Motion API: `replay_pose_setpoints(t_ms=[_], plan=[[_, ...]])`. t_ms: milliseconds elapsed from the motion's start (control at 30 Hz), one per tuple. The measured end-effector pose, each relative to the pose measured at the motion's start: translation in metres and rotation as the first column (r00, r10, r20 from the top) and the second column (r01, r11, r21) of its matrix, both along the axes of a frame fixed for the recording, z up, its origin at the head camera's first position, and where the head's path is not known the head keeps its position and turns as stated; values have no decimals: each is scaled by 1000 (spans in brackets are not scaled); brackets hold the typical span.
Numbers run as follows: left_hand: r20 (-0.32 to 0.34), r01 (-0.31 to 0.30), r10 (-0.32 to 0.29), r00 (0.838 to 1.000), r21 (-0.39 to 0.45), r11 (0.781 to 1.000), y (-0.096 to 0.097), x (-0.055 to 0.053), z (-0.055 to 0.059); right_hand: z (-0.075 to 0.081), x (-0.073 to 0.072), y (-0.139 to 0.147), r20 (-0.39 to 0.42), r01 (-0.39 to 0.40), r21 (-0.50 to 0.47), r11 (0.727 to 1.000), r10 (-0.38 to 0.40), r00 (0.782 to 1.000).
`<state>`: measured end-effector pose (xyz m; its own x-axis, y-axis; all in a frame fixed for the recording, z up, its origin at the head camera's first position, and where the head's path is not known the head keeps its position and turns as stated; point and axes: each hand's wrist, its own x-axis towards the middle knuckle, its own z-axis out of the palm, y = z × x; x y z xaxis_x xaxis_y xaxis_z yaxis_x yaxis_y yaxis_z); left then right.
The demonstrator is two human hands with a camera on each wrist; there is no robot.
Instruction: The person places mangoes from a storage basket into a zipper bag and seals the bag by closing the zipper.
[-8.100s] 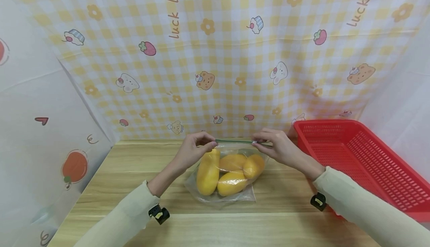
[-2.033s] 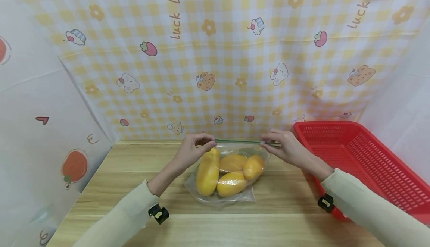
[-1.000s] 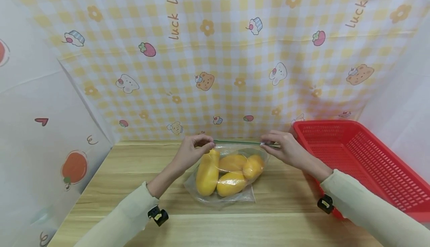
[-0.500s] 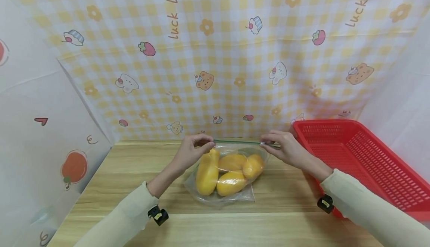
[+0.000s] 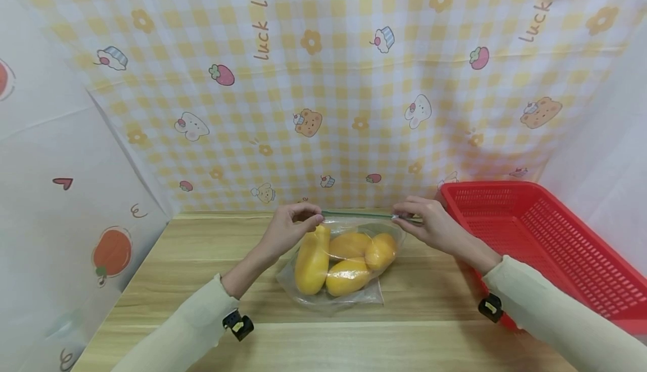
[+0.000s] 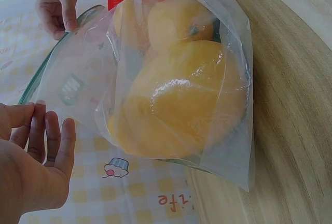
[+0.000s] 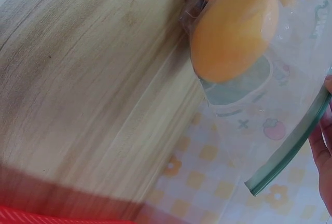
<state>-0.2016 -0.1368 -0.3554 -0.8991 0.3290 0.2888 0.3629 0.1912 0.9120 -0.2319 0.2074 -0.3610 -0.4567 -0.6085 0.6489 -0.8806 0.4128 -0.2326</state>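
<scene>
A clear zip-top bag (image 5: 343, 303) lies on the wooden table with several yellow, mango-like fruits (image 5: 349, 276) inside. One fruit at the left (image 5: 311, 262) is longer, with a narrow top. Along the bag's far edge runs a green zip strip (image 5: 359, 214). My left hand (image 5: 290, 226) pinches the strip's left part between thumb and index finger; in the left wrist view its other fingers (image 6: 65, 149) stand apart. Toward the right end, my right hand (image 5: 429, 223) pinches the strip at a small pale piece (image 5: 395, 217). Fingertips of the right hand are partly cut off in the right wrist view.
A red perforated plastic basket (image 5: 588, 232) stands to the right, close to my right forearm. Behind the wooden table (image 5: 404, 344) hangs a yellow checked curtain (image 5: 349, 85). White printed cloth (image 5: 40, 214) borders the left side.
Since the oldest frame my right hand has slid slightly right along the green strip, with the pale piece. Over the last two seconds the hands, bag and fruits have stayed nearly still.
</scene>
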Motion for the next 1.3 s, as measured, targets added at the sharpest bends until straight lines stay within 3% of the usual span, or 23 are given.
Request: replay_pose_setpoints(t_ms=[1300], plan=[[-8, 4, -4, 1000, -21, 1000, -2, -3, 0, 2, -1, 3, -13, -4, 6, 1000, 4, 1000]])
